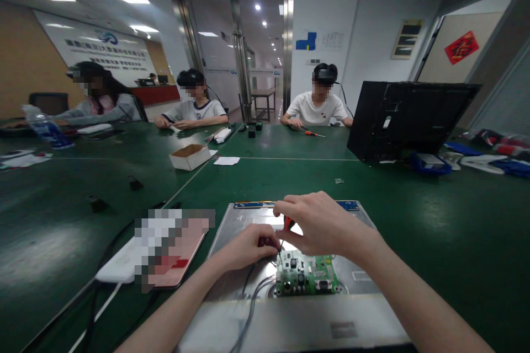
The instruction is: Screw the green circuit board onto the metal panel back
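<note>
2 hands at work, 1 tool. right hand (pixel 317 225) clamped on 1 red-handled screwdriver (pixel 288 223), shaft slanting down. left hand (pixel 257 241): fingertips drawn in beside the shaft; from here i cannot tell whether they pinch anything. 1 green circuit board (pixel 305 274) lies below the hands, on 1 silver panel (pixel 240 222); the shaft reaches down by the board's upper left corner, contact unclear. grey cables (pixel 252 306) run from the board's left side toward the panel's near edge. left side is tight: 1 white slab (pixel 118 266) and 1 pink slab (pixel 182 274), partly blurred. right side has room: green tabletop (pixel 434 242) stretches from the panel's edge. beyond, 1 black casing (pixel 414 121), 1 open white box (pixel 192 161). table's far edge: 1 orange-handled screwdriver (pixel 311 133).
</note>
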Demonstrator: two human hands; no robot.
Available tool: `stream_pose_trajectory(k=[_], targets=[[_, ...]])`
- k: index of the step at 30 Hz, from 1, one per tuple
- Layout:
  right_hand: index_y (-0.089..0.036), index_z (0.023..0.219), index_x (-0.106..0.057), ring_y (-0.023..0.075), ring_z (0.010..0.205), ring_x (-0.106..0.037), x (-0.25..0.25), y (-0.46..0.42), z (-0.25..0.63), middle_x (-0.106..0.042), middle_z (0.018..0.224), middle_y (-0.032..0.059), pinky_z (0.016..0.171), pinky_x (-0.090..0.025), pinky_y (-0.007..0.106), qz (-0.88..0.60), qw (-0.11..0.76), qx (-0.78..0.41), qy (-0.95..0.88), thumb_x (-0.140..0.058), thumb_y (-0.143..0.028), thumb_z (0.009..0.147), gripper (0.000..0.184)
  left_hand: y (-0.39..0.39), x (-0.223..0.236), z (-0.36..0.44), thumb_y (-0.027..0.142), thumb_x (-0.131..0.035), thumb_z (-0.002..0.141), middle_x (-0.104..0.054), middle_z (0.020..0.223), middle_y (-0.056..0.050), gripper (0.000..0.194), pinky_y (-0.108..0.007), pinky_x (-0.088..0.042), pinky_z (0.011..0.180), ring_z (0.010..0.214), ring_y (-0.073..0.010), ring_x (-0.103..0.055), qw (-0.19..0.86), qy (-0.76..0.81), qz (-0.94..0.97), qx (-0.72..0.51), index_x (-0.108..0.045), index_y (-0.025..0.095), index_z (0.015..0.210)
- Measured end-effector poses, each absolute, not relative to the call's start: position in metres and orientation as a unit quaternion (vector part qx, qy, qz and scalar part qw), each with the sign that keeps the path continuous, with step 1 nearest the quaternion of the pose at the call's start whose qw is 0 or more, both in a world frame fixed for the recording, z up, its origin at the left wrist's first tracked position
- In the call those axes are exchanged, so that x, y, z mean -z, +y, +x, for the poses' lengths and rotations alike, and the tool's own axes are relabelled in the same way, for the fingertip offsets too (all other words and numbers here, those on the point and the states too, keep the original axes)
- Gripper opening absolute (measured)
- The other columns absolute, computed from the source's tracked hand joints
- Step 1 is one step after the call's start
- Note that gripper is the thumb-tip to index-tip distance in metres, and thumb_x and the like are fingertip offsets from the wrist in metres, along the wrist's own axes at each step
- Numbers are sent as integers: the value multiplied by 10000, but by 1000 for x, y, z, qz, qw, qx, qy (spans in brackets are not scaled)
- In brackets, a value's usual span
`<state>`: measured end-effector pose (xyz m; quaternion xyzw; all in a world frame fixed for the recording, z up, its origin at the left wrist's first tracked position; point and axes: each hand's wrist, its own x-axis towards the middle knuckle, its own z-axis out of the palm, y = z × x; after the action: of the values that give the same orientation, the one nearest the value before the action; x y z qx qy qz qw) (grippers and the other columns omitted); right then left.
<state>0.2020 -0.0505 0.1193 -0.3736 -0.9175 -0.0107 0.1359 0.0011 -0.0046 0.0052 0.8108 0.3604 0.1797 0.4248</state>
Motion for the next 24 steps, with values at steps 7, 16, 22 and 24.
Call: stream_pose_trajectory(k=[7, 16, 22, 24], targets=[[-185, 1003, -552, 127, 676, -553, -119, -51, 202, -674, 909, 25, 518, -215, 265, -371, 144, -1, -918, -540, -183, 828, 176, -4, -3, 0, 121, -582, 746, -649, 738, 8, 132, -239, -433, 645, 682, -142, -564, 428, 354, 814, -168, -686, 159, 817], [-187, 941, -558, 130, 654, -558, -119, -51, 200, -688, 878, 32, 512, -208, 272, -375, 137, 5, -917, -545, -276, 854, 125, -4, -3, 1, 121, -601, 731, -660, 747, 0, 112, -248, -437, 656, 695, -151, -577, 418, 355, 816, -183, -688, 155, 793], [-181, 1010, -537, 138, 658, -575, -118, -52, 200, -695, 896, 29, 504, -198, 274, -379, 138, 5, -915, -529, -197, 828, 183, -4, -2, 0, 120, -582, 742, -670, 761, -3, 141, -247, -446, 665, 697, -149, -582, 427, 342, 817, -182, -692, 156, 821], [-186, 991, -543, 146, 654, -586, -118, -50, 200, -704, 852, 25, 505, -191, 276, -392, 135, 12, -910, -540, -237, 856, 145, -5, -3, 0, 121, -591, 736, -667, 756, 0, 130, -244, -445, 658, 690, -147, -582, 428, 348, 813, -187, -688, 156, 816]])
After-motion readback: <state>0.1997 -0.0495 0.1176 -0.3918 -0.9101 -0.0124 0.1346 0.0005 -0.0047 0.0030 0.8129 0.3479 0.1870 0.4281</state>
